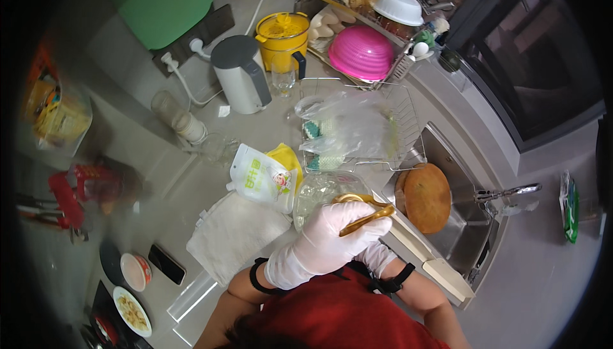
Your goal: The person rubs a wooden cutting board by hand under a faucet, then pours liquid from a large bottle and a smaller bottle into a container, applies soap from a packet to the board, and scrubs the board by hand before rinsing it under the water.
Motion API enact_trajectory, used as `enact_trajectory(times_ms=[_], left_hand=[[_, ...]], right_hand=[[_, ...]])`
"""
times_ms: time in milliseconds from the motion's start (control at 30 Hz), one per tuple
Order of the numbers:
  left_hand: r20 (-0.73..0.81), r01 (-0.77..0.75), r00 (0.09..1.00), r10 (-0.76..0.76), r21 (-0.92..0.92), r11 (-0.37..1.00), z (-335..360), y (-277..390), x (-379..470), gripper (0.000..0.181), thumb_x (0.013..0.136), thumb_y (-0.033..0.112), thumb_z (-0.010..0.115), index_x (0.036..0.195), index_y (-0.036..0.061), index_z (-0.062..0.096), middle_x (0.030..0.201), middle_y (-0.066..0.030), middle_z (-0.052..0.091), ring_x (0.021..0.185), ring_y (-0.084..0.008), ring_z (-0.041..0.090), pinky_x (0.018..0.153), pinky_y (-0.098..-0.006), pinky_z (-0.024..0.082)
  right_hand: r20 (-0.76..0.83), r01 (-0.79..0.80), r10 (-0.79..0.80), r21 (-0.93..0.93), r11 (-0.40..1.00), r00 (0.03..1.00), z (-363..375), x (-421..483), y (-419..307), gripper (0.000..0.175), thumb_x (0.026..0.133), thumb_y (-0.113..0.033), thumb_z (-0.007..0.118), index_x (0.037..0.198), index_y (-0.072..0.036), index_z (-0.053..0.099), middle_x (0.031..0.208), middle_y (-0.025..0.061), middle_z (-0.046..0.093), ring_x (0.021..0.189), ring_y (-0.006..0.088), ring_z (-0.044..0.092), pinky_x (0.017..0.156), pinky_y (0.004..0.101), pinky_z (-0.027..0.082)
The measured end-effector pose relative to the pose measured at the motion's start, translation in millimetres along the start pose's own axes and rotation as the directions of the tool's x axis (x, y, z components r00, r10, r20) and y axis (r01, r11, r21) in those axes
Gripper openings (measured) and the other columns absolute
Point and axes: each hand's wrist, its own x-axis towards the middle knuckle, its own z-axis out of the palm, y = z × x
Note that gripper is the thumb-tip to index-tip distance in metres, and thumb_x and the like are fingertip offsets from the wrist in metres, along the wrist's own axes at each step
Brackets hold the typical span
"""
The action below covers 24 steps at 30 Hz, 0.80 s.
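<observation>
My left hand [330, 234], in a white glove, is closed around a gold-coloured metal tool [368, 220] with curved, handle-like parts; its exact kind cannot be told. Behind it, close to my body, my right hand [376, 257] is also gloved and mostly hidden, so its fingers and anything in them do not show. Just beyond the left hand stands a clear bowl [309, 198], with shiny transparent contents. A white spouted pouch with green print [261, 176] lies against a yellow cloth or packet [286, 157]. Nearer me is a pale folded towel [239, 239].
At right, a steel sink [462, 239] holds a round wooden board [427, 198] under a faucet [507, 192]. A wire rack [407, 109] bears a plastic bag [354, 124]. Farther back are a kettle [239, 74] and a yellow pot [282, 35]. A phone [166, 264] lies left.
</observation>
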Motion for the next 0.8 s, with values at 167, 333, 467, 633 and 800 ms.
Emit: enact_trajectory(times_ms=[167, 333, 467, 633, 800], left_hand=[[-0.002, -0.019, 1.0, 0.019, 0.066, 0.998, -16.9, 1.3, 8.4, 0.009, 0.09, 0.006, 0.067, 0.089, -0.0028, 0.067, 0.075, -0.0012, 0.064, 0.068, -0.0056, 0.056, 0.062, -0.0227, 0.047], [-0.004, 0.105, 0.995, -0.105, 0.061, 0.993, -20.6, 13.5, 13.4, 0.011, 0.087, 0.002, 0.062, 0.078, -0.001, 0.067, 0.07, 0.0, 0.064, 0.066, -0.0046, 0.056, 0.061, -0.0211, 0.045], [0.067, 0.109, 0.989, -0.13, 0.249, 0.962, -24.7, 20.7, 21.2, 0.014, 0.086, 0.002, 0.063, 0.074, -0.0018, 0.067, 0.068, -0.0016, 0.066, 0.063, -0.0051, 0.058, 0.06, -0.0219, 0.046], [0.118, -0.176, 0.983, 0.138, 0.424, 0.888, -34.2, -4.1, 4.3, 0.014, 0.083, 0.014, 0.075, 0.076, 0.0033, 0.07, 0.058, -0.0054, 0.058, 0.051, -0.0176, 0.056, 0.05, -0.0303, 0.042], [0.296, -0.503, 0.856, 0.425, 0.666, 0.551, -37.7, -16.5, -6.2, 0.017, 0.07, 0.021, 0.083, 0.07, 0.0119, 0.069, 0.057, -0.0019, 0.056, 0.053, -0.0214, 0.055, 0.053, -0.0336, 0.042]], right_hand=[[0.021, -0.035, 0.034, 0.036, 0.999, 0.999, 1.6, 25.8, 3.7, 0.04, 0.096, -0.049, 0.045, 0.095, -0.012, 0.056, 0.069, 0.0019, 0.06, 0.038, 0.0101, 0.047, 0.03, 0.0203, 0.037], [0.045, -0.054, 0.051, 0.067, 0.996, 0.998, -2.3, 37.4, 7.6, 0.039, 0.097, -0.047, 0.045, 0.09, -0.011, 0.058, 0.064, 0.0022, 0.06, 0.037, 0.0105, 0.047, 0.029, 0.0203, 0.037], [0.062, -0.087, 0.085, 0.034, 0.996, 0.994, -2.0, 27.6, 2.4, 0.042, 0.096, -0.049, 0.046, 0.085, -0.011, 0.059, 0.06, 0.0014, 0.056, 0.037, 0.0111, 0.045, 0.03, 0.0218, 0.035], [-0.242, 0.071, -0.226, -0.518, 0.852, 0.943, 14.6, -34.2, -23.1, 0.051, 0.093, -0.058, 0.051, 0.084, -0.01, 0.063, 0.06, -0.0003, 0.051, 0.046, 0.0113, 0.041, 0.043, 0.0268, 0.036], [0.128, 0.585, -0.583, -0.361, 0.726, 0.802, 124.3, -157.1, -121.5, 0.016, 0.093, -0.02, 0.062, 0.105, -0.01, 0.065, 0.065, -0.0066, 0.052, 0.043, 0.0059, 0.031, 0.042, 0.0229, 0.023]])
